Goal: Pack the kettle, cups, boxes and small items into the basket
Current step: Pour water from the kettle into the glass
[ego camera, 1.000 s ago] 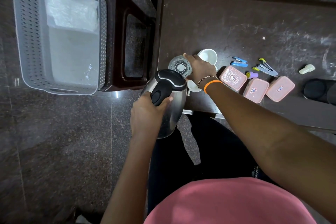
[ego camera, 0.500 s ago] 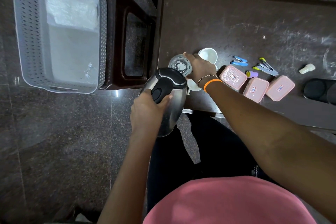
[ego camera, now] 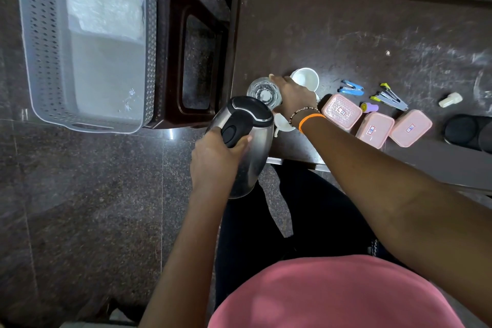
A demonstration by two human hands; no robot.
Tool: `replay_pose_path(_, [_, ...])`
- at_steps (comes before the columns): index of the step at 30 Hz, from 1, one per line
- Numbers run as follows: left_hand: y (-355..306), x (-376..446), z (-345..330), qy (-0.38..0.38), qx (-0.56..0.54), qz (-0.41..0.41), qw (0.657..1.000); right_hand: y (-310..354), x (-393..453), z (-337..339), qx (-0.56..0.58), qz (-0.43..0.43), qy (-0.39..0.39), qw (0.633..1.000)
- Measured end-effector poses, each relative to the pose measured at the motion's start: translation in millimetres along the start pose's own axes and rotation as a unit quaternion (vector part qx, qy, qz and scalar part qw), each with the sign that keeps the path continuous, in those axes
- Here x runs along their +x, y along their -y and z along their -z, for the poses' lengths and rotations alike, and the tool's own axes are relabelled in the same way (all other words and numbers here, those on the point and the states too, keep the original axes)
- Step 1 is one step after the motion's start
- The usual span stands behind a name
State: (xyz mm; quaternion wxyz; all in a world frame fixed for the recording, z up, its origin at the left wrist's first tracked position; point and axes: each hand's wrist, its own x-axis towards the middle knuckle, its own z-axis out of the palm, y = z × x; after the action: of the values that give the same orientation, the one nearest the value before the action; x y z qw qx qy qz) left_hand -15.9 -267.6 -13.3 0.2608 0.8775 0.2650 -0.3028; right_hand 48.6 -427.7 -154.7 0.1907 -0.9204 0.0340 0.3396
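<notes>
One kettle [ego camera: 246,141] is gripped by its handle in the left hand [ego camera: 213,160], with the basket [ego camera: 34,61] lying toward ten o'clock, while the right hand [ego camera: 291,93] is closed around the glass cup [ego camera: 262,92].

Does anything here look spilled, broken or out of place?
Nothing spilled or broken. The kettle hangs tilted in the left hand, and the basket overhangs its dark stool.

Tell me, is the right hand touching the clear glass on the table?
Touching. The head view shows the right hand lying against the clear glass, its fingers curled over the rim's right side with no gap between them.
</notes>
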Motion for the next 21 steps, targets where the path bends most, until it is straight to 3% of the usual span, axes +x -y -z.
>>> replay_pose_path(21, [-3.9, 0.4, 1.5, 0.002, 0.013, 0.002, 1.000, 0.7, 0.5, -0.5, 0.003, 0.004, -0.006, 1.000])
